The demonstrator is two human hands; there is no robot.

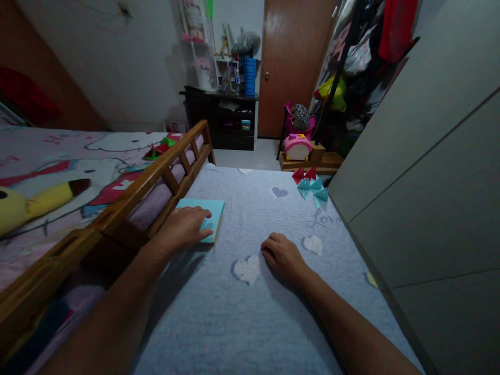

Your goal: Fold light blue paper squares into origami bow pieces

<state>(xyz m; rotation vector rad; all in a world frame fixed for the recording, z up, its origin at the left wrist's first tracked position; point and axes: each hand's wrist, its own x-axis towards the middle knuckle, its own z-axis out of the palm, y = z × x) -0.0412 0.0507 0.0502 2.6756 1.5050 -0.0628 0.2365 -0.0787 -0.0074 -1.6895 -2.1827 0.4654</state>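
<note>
My left hand (188, 223) lies on a stack of light blue square paper (215, 213) beside the wooden bed rail. Its thumb and fingers are apart, touching the top sheet near the right side. My right hand (283, 256) rests on the blue heart-patterned bedspread (242, 307), its fingers curled in and nothing visible in them. At the far right corner of the bed sit several folded light blue paper pieces (312, 188), and behind them are red folded paper pieces (303, 175).
A wooden rail (172, 182) runs along the left, with a second bed beyond it holding a yellow plush toy (39, 205). Pale cabinet doors (422, 156) border the right side. Past the bed's end stand a dark shelf unit (219, 120) and a pink toy case (297, 147).
</note>
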